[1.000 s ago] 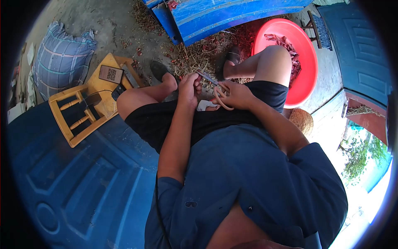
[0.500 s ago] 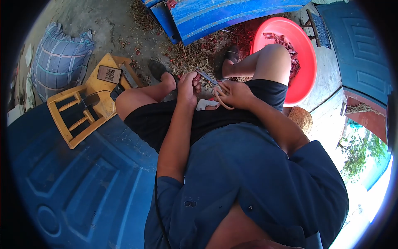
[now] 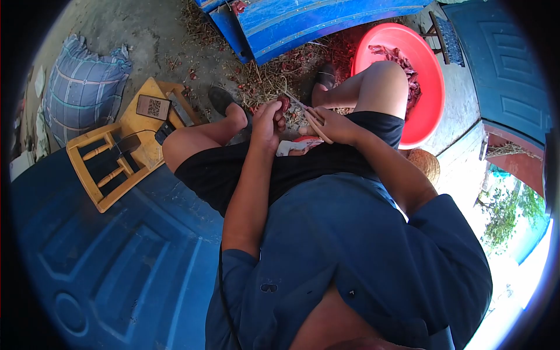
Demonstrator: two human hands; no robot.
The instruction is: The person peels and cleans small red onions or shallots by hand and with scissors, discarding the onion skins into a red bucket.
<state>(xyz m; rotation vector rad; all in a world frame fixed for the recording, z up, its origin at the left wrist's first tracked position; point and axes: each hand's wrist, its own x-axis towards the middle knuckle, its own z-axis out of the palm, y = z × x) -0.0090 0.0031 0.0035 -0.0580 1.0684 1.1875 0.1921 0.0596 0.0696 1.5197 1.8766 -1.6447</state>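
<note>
My right hand is wrapped around the tan handles of a pair of scissors. Their metal blades point up and to the left, the tips near my left hand. My left hand is closed on a small dark red piece, which sticks out past the thumb and index finger. Its exact kind is too small to make out. Below both hands, a white and reddish item rests on my lap, partly hidden.
Dark red strips lie in a big red basin beside my right knee. Dry stalks litter the floor under a blue metal body. At left stand a wooden chair with a phone-like card and a plaid sack.
The scissors have drawn slightly back from the left hand, and their blades look wider apart. The dark red piece now shows more clearly above the left fingers.
</note>
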